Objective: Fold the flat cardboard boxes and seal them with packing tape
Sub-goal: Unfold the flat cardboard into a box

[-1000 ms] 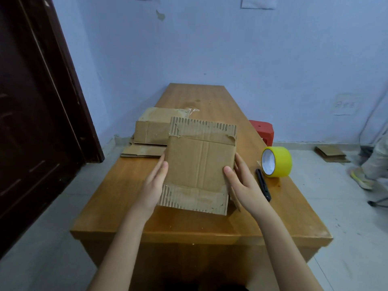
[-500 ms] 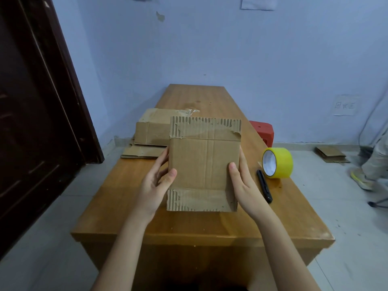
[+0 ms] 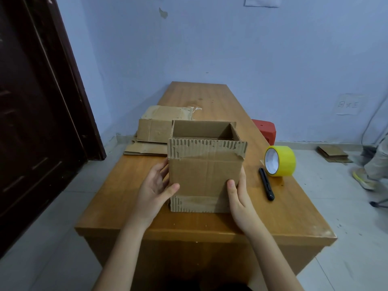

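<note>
A brown cardboard box (image 3: 204, 171) stands upright near the front of the wooden table (image 3: 283, 217), now squared into an open tube with its top flaps up and the inside visible. My left hand (image 3: 156, 191) grips its left side, thumb on the front face. My right hand (image 3: 239, 196) grips the right side in the same way. A yellow roll of packing tape (image 3: 280, 161) stands on edge to the right, apart from the box. A black utility knife (image 3: 266, 186) lies beside the roll.
Behind the box, a taped cardboard box (image 3: 159, 124) rests on flat cardboard sheets (image 3: 142, 149) at the table's left edge. A red stool (image 3: 265, 131) stands right of the table. A dark door (image 3: 35, 101) fills the left. A person's leg and shoe (image 3: 367, 177) show at far right.
The box went from a flat, tilted sheet to an upright open tube between my hands. Both hands slid onto its sides, thumbs on the front.
</note>
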